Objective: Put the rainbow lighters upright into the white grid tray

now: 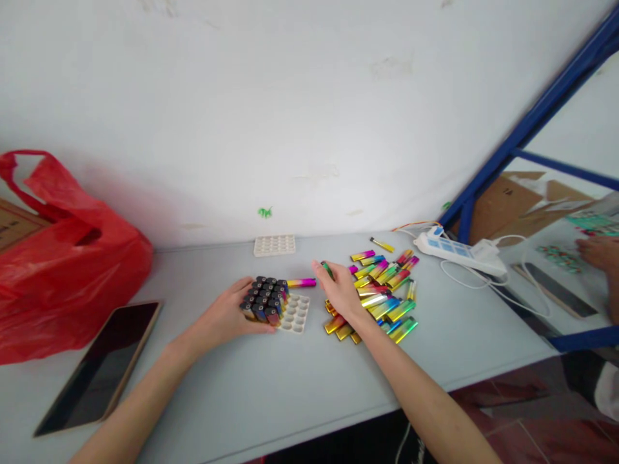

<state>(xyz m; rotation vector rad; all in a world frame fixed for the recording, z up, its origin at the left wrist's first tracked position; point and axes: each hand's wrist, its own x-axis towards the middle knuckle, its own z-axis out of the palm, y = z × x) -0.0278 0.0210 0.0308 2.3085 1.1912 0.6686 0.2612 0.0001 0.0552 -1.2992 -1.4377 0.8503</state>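
My left hand (pixel 227 314) is wrapped around the side of a block of upright lighters (pixel 265 298) with black tops. They stand packed in the left part of a white tray (pixel 296 316), whose bare round pockets show on the right. One pink and yellow lighter (pixel 304 283) lies flat just behind the tray. My right hand (pixel 342 291), fingers closed, pinches a lighter with a dark green end (pixel 327 269); most of it is hidden in the hand. Beneath and beside that hand spreads a loose pile of shiny multicoloured lighters (pixel 387 303).
A second white tray (pixel 275 245) lies against the wall. To the left are a red plastic bag (pixel 72 264) and a dark tablet (pixel 99 367). A power strip (pixel 459 253) with cables sits at right, near a blue metal frame (pixel 527 109). Another person's hand (pixel 599 252) shows beyond it.
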